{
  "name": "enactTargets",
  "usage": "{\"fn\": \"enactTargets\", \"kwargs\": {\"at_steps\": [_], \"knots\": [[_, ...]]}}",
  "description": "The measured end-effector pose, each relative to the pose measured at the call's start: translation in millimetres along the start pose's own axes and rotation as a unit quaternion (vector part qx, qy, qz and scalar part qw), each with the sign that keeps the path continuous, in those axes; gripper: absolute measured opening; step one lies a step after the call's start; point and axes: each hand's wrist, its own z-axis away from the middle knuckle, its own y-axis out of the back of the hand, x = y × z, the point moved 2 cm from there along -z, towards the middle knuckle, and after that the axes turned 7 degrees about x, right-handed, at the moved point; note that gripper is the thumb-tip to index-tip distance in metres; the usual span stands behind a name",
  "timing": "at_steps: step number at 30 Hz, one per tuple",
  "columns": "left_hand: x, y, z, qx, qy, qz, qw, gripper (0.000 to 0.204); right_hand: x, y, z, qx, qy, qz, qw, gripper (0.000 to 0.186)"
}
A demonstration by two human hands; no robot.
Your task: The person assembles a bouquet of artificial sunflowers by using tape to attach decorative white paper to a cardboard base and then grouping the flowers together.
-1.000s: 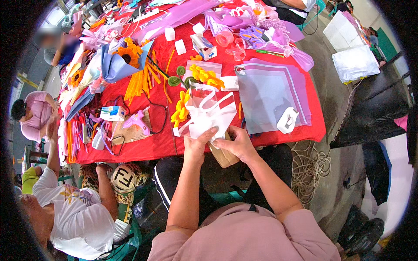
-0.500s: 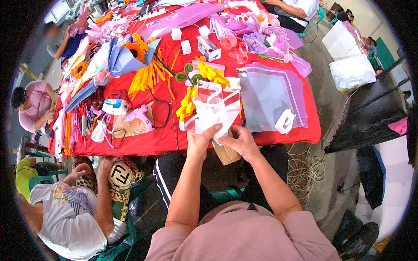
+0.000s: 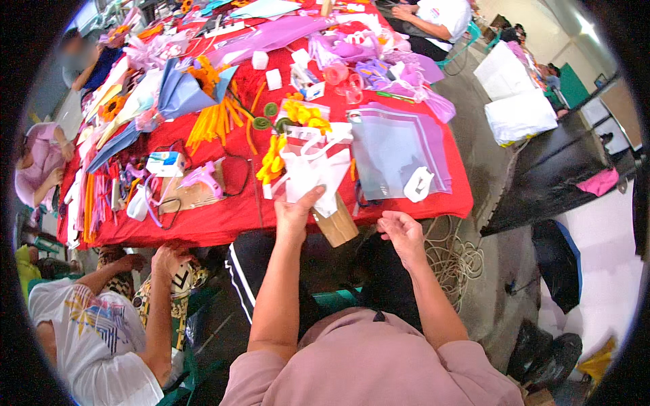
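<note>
My left hand (image 3: pixel 292 215) is closed at the table's front edge, its thumb on top of a white wrapping piece (image 3: pixel 313 172) with loose strap-like strips at its far end. A brown cardboard strip (image 3: pixel 338 229) sticks out beneath it toward me, over the edge. To the right, my right hand (image 3: pixel 402 235) is apart from the wrapping, fingers loosely bent and spread, with nothing seen in them. Yellow fuzzy flowers (image 3: pixel 272 159) and rolled green fuzzy stems (image 3: pixel 261 123) lie just beyond and left of the wrapping.
On the red tablecloth (image 3: pixel 237 227) lie translucent wrapping sheets (image 3: pixel 389 152), a white plastic holder (image 3: pixel 419 184), a pink glue gun (image 3: pixel 204 174) and a blue-wrapped sunflower bouquet (image 3: pixel 183 95). A person in a white shirt (image 3: pixel 101 338) sits at my left. Coiled cable (image 3: pixel 453 264) lies on the floor.
My right hand has let go of the wrapping and moved off to the right. My left hand keeps its hold. The whole view has shifted slightly.
</note>
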Motion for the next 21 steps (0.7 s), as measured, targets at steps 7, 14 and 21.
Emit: {"fn": "enactTargets", "kwargs": {"at_steps": [7, 14, 21], "knots": [[0, -5, 4, 0.013, -0.009, -0.001, 1.000, 0.046, 26, 91, -5, 0.208, -0.036, -0.009, 0.977, 0.015], [-14, -7, -1, 0.004, 0.026, -0.027, 0.999, 0.048, 51, 125, -34, 0.274, -0.059, -0.012, 0.960, 0.014], [-9, -22, 2, 0.010, 0.036, -0.036, 0.999, 0.047, 67, 136, -63, 0.280, -0.051, 0.034, 0.958, 0.016]]}}
